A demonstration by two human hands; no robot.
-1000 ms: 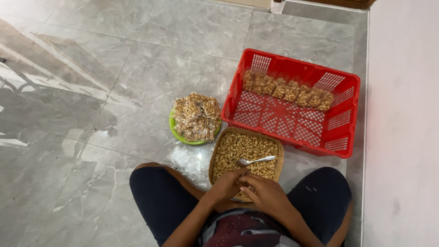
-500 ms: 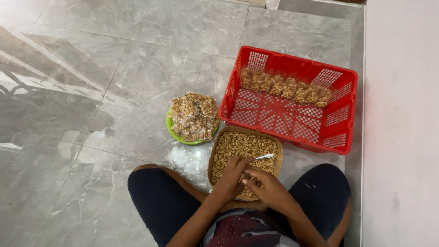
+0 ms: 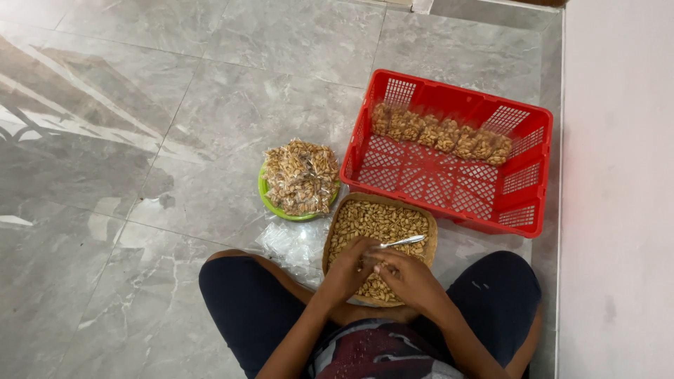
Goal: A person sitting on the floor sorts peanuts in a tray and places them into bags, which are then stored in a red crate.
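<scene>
Sitting cross-legged on the grey marble floor (image 3: 175, 126), we hold both hands together over the near half of a woven tray (image 3: 430, 231) heaped with pale nuts (image 3: 375, 219). Our left hand (image 3: 349, 263) hovers above the nuts with its fingers curled inward, pinching something small that we cannot make out, perhaps a clear bag. Our right hand (image 3: 407, 275) sits just beside it at 3 o'clock, fingers bent and closed toward the left hand; whether it grips the metal spoon (image 3: 401, 242) we cannot tell, though the spoon's handle runs out from between the two hands toward 2 o'clock and lies across the nuts. At 9 o'clock from the tray, touching its edge, a loose heap of empty clear plastic bags (image 3: 291, 242) lies on the floor. At 11 o'clock stands a green plate (image 3: 270, 201) piled with filled packets (image 3: 300, 175) of the same nuts. At 1 o'clock, just beyond the tray, sits a red plastic crate (image 3: 449, 179), with a row of filled packets lined along its far wall (image 3: 441, 133). A white wall (image 3: 618, 189) rises at 3 o'clock.
</scene>
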